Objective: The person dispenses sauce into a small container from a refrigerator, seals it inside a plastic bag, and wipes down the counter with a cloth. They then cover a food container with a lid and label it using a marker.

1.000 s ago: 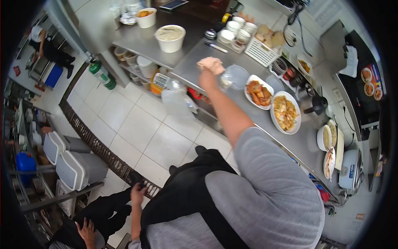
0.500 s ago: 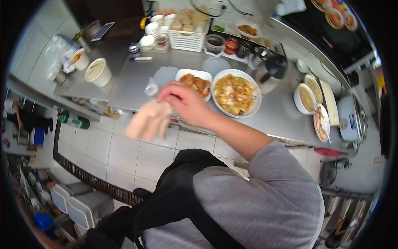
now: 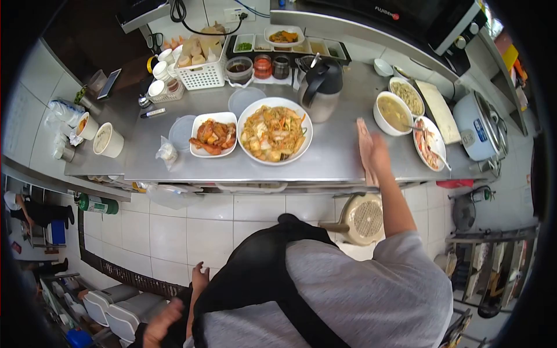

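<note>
Wiping contact in hand, I judge: my right hand (image 3: 380, 155) clamps pink cloth (image 3: 365, 145) against worktop (image 3: 332, 152), near soup bowl (image 3: 385, 127); left hand (image 3: 200, 277) loosely open, seemingly empty; next move calls for light pressure, knuckles clear of bowl

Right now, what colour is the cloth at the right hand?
The cloth at the right hand is pale pink, plain as far as visible; best seen in the head view.

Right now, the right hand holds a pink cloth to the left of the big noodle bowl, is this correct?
Not quite: the right hand holds a pink cloth, but to the right of the big noodle bowl, as the head view shows.
</note>
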Demonstrator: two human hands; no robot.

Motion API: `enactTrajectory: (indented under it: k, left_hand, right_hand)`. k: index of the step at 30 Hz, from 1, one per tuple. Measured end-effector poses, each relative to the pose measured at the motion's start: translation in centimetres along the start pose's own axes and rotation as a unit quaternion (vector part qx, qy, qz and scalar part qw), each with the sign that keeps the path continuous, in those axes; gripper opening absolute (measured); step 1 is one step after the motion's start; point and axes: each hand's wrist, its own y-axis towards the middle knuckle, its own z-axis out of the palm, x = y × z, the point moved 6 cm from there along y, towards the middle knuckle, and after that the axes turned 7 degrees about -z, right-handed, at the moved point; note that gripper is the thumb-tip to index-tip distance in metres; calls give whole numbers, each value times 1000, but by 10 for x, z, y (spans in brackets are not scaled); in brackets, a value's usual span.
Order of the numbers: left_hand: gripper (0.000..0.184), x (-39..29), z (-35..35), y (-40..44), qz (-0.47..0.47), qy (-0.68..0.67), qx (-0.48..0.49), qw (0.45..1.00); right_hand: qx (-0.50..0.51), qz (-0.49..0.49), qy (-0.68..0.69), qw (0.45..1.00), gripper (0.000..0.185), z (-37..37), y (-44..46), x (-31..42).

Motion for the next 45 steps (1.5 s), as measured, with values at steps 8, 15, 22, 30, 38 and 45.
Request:
enactTrajectory:
  k: [8,15,22,30,38,45]
  left_hand:
    - [15,-88,-238,-140,-8,-215,260,941]
    - [41,-76,107,-60,-94,-65,-23,993]
    - [44,-179,71,-142,-163,-116,-73,977]
    - [36,-54,93,-281,-371,-239,-258,859]
    - [23,-31,-47,-298,-323,-274,-708,565]
    - [24,-47,-99,-290,-142,-21,-813,565]
  right_hand:
    - [89,51,-108,989,53,89,25,-55]
    - [-154,248,150,944,46,132,193,-132]
    - [39,144,15,989,42,199,316,-226]
    - [194,73,-109,972,39,220,293,-238]
    - [215,-3,-138,967,36,199,232,-208]
    - [115,47,-26,992,37,146,147,-115]
